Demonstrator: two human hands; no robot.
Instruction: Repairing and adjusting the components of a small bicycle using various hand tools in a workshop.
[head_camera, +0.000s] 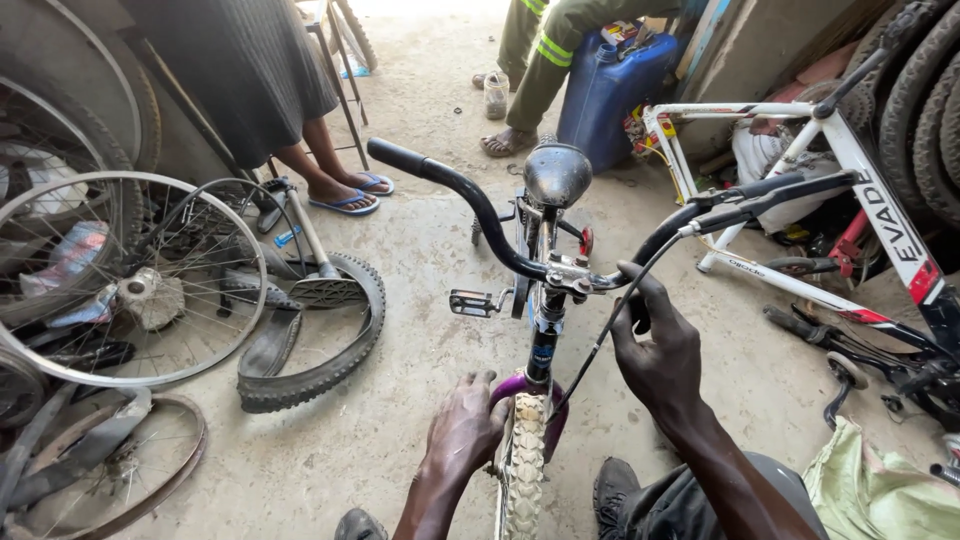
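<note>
Between the fingers of both hands: one small bicycle (545, 300), black handlebar, purple fork. Left hand (462, 430), fingers curled shut on the fork crown beside the knobby front tyre (524, 465). Right hand (655, 345), fingers wrapped shut around the brake cable (600, 340) just under the handlebar (480, 205). Left of the fingers, well apart: loose spoked wheel (130, 280), loose tyre (320, 340).

Head camera, looking steeply down, close over bicycle (545, 300), facing workshop floor (420, 260).

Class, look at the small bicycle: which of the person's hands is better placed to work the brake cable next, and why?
Right, probably. The right hand already sits at the cable below the handlebar; the left hand is lower, resting by the front tyre.
</note>
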